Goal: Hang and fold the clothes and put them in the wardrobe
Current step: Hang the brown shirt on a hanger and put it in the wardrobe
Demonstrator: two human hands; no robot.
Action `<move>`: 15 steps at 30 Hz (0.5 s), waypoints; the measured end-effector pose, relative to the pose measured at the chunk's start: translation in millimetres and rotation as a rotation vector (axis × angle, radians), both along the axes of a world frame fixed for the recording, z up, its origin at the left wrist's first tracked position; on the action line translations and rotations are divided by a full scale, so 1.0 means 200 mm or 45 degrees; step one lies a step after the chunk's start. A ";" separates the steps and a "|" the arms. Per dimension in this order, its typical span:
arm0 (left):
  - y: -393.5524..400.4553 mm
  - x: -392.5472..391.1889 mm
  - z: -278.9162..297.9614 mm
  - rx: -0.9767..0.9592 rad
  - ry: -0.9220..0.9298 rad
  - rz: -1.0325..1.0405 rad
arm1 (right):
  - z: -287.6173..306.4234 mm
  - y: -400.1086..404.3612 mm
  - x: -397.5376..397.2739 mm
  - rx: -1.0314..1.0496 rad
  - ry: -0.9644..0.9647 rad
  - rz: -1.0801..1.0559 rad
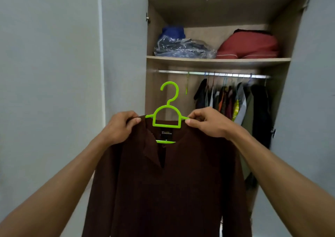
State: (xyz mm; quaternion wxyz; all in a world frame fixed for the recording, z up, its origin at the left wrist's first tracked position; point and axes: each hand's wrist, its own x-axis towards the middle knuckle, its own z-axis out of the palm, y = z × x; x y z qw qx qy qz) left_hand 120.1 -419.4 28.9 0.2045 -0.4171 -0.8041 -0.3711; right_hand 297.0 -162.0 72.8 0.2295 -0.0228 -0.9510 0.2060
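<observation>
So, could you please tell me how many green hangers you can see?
2: one green hanger inside the brown shirt held by both hands, and one hanging bare on the wardrobe rail at. Others may hide among the hung clothes.

A pale grey wall fills the view from 7 to 11 o'clock, with a white upright strip running down it. Toward 12 o'clock lies a clear plastic bundle with a blue bag behind it. At 1 o'clock, just beside the bundle, sits a red cushion.
</observation>
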 end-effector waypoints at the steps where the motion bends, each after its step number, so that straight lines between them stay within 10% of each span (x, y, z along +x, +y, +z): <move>1: 0.10 -0.02 0.00 -0.009 -0.006 -0.023 | 0.01 0.08 0.01 0.002 -0.022 0.021; 15: 1.14 -0.54 -0.01 -0.013 0.001 -0.235 | 0.02 0.82 -0.30 -0.219 -0.052 0.083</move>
